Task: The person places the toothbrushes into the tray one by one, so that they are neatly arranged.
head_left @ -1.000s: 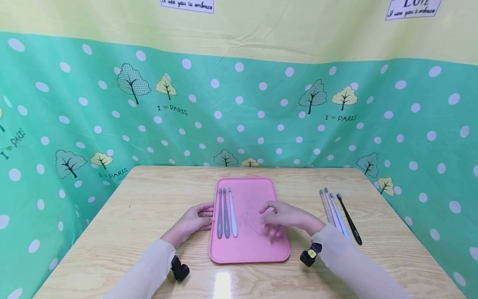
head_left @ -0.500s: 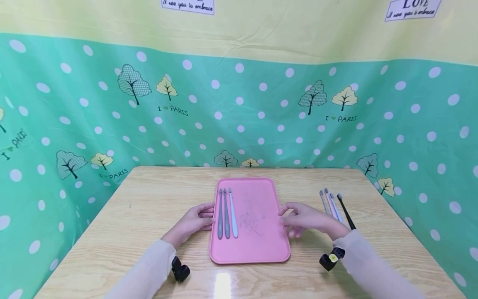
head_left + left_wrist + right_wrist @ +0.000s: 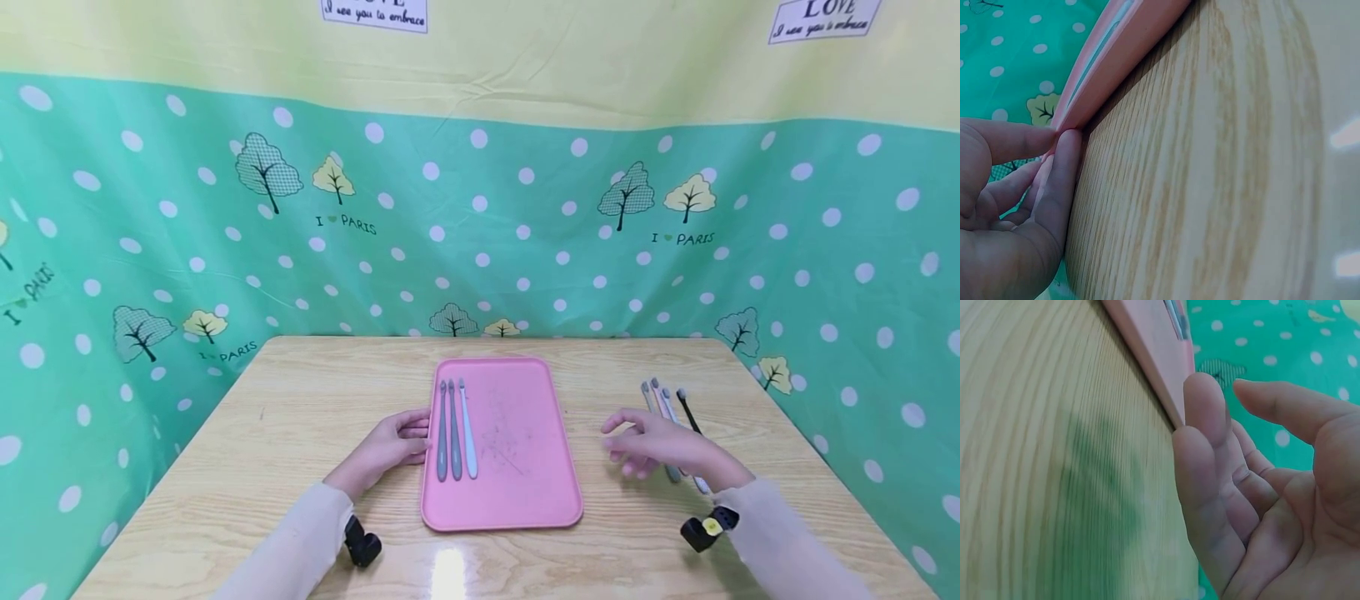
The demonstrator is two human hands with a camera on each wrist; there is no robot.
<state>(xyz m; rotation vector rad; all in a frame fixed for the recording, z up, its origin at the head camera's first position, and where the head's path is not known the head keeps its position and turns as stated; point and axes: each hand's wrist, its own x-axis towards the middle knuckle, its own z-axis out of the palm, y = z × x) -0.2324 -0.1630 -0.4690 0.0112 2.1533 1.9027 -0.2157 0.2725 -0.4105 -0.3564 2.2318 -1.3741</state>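
A pink tray (image 3: 525,496) lies on the table in the head view. Two dark grey toothbrushes (image 3: 454,442) and a pale blue toothbrush (image 3: 469,442) lie lengthwise along its left side. My left hand (image 3: 396,438) holds the tray's left edge; the left wrist view shows thumb and finger pinching the rim (image 3: 1100,94). To the right of the tray, my right hand (image 3: 660,442) hovers over the table with nothing in it. Its fingers (image 3: 1200,469) are loosely bent and the thumb stands apart. The hand and wrist partly cover several toothbrushes, including a black toothbrush (image 3: 688,410).
Wood-grain table (image 3: 315,375) surrounds the tray. A green dotted curtain (image 3: 480,250) hangs behind and at both sides. Each wrist wears a small black camera, such as the right camera (image 3: 701,533).
My right hand has moved right, from above the tray, past its right edge, to beside the loose toothbrushes. The left hand, the tray and the toothbrushes on it stay put.
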